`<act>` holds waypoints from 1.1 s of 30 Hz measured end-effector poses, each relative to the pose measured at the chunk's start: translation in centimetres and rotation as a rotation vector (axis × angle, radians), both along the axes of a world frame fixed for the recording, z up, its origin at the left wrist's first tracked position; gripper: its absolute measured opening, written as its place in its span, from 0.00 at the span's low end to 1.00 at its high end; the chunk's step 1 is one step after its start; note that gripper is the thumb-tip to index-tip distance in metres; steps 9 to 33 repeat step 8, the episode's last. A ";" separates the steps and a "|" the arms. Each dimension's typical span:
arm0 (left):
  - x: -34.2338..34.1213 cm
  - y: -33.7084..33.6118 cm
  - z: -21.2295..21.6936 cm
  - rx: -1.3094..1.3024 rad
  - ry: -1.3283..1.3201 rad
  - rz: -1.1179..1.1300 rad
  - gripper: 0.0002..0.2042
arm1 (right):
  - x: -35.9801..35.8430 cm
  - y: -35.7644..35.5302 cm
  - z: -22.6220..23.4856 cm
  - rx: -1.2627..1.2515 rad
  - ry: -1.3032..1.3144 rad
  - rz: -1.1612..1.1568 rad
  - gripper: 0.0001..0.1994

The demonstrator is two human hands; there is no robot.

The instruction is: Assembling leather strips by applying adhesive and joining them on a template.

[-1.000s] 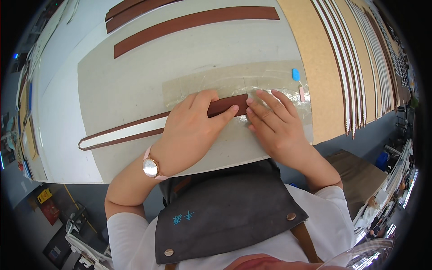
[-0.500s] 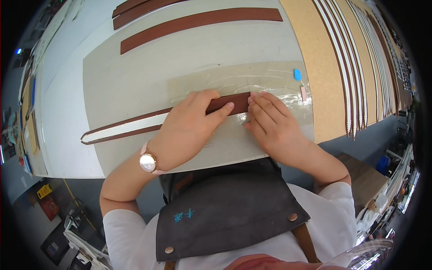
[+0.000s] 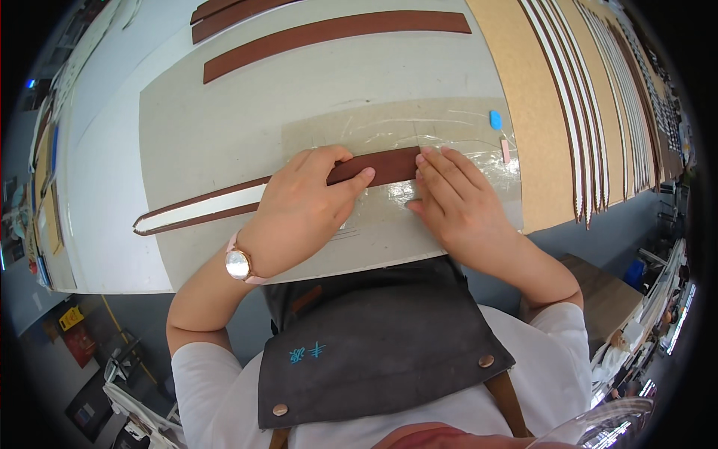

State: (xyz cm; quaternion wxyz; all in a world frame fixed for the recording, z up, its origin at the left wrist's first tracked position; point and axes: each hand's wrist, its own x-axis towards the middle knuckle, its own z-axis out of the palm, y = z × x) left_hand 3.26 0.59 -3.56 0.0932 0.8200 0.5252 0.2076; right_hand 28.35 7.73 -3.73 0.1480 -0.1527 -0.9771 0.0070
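Observation:
A long brown strip, leather-like (image 3: 393,166), lies across the mat with its right part folded to show only brown. Toward the left its edges stand turned up around a white inner face (image 3: 213,209), narrowing to a pointed end. My left hand (image 3: 299,198) straddles the strip near its middle, thumb on the near side and fingers on the far side, closed on it. At the strip's right end my right hand (image 3: 465,206) presses with its fingers held together. What sits under those fingertips is hidden.
Beyond the hands another brown strip (image 3: 336,37) lies flat, with more brown strips (image 3: 239,19) behind. A clear film patch (image 3: 351,123) covers part of the grey mat (image 3: 202,142). A small blue piece (image 3: 495,120) and a pink piece (image 3: 505,151) lie right, near several white-and-brown strips (image 3: 572,112).
My left hand has slid a little to the left along the strip, baring more of its brown right part. My right hand stays at the end, nearly unmoved.

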 end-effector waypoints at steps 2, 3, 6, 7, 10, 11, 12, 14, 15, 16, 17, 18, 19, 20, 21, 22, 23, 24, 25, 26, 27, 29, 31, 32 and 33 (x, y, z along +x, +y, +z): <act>0.0 0.1 0.0 -0.001 0.005 -0.006 0.16 | -0.1 -0.3 0.0 -0.004 -0.015 -0.004 0.18; 0.0 0.1 -0.1 -0.003 0.013 -0.012 0.16 | -0.2 -0.7 -0.1 -0.002 -0.029 -0.036 0.19; -0.2 0.1 -0.5 0.015 0.009 -0.021 0.16 | -0.9 -1.5 -0.3 -0.021 -0.043 -0.065 0.22; -0.3 0.1 -0.5 -0.027 0.000 -0.012 0.17 | -1.2 -1.7 -0.4 -0.041 -0.043 -0.064 0.24; -0.4 0.1 -0.3 -0.069 -0.010 -0.003 0.18 | -1.5 -2.0 -0.9 -0.068 -0.035 -0.070 0.25; -0.4 0.1 -0.3 -0.069 -0.010 -0.003 0.18 | -1.5 -2.0 -0.9 -0.068 -0.035 -0.070 0.25; -0.4 0.1 -0.3 -0.069 -0.010 -0.003 0.18 | -1.5 -2.0 -0.9 -0.068 -0.035 -0.070 0.25; -0.4 0.1 -0.3 -0.069 -0.010 -0.003 0.18 | -1.5 -2.0 -0.9 -0.068 -0.035 -0.070 0.25; -0.4 0.1 -0.3 -0.069 -0.010 -0.003 0.18 | -1.5 -2.0 -0.9 -0.068 -0.035 -0.070 0.25; -0.4 0.1 -0.3 -0.069 -0.010 -0.003 0.18 | -1.5 -2.0 -0.9 -0.068 -0.035 -0.070 0.25; -0.4 0.1 -0.3 -0.069 -0.010 -0.003 0.18 | -1.5 -2.0 -0.9 -0.068 -0.035 -0.070 0.25; -0.4 0.1 -0.3 -0.069 -0.010 -0.003 0.18 | -1.5 -2.0 -0.9 -0.068 -0.035 -0.070 0.25; -0.4 0.1 -0.3 -0.069 -0.010 -0.003 0.18 | -1.5 -2.0 -0.9 -0.068 -0.035 -0.070 0.25; -0.4 0.1 -0.3 -0.069 -0.010 -0.003 0.18 | -1.5 -2.0 -0.9 -0.068 -0.035 -0.070 0.25; -0.4 0.1 -0.3 -0.069 -0.010 -0.003 0.18 | -1.5 -2.0 -0.9 -0.068 -0.035 -0.070 0.25; -0.4 0.1 -0.3 -0.069 -0.010 -0.003 0.18 | -1.5 -2.0 -0.9 -0.068 -0.035 -0.070 0.25; -0.4 0.1 -0.3 -0.069 -0.010 -0.003 0.18 | -1.5 -2.0 -0.9 -0.068 -0.035 -0.070 0.25; -0.4 0.1 -0.3 -0.069 -0.010 -0.003 0.18 | -1.5 -2.0 -0.9 -0.068 -0.035 -0.070 0.25; -0.4 0.1 -0.3 -0.069 -0.010 -0.003 0.18 | -1.5 -2.0 -0.9 -0.068 -0.035 -0.070 0.25; -0.4 0.1 -0.3 -0.069 -0.010 -0.003 0.18 | -1.5 -2.0 -0.9 -0.068 -0.035 -0.070 0.25; -0.4 0.1 -0.3 -0.069 -0.010 -0.003 0.18 | -1.5 -2.0 -0.9 -0.068 -0.035 -0.070 0.25; -0.4 0.1 -0.3 -0.069 -0.010 -0.003 0.18 | -1.5 -2.0 -0.9 -0.068 -0.035 -0.070 0.25; -0.4 0.1 -0.3 -0.069 -0.010 -0.003 0.18 | -1.5 -2.0 -0.9 -0.068 -0.035 -0.070 0.25; -0.4 0.1 -0.3 -0.069 -0.010 -0.003 0.18 | -1.5 -2.0 -0.9 -0.068 -0.035 -0.070 0.25; -0.4 0.1 -0.3 -0.069 -0.010 -0.003 0.18 | -1.5 -2.0 -0.9 -0.068 -0.035 -0.070 0.25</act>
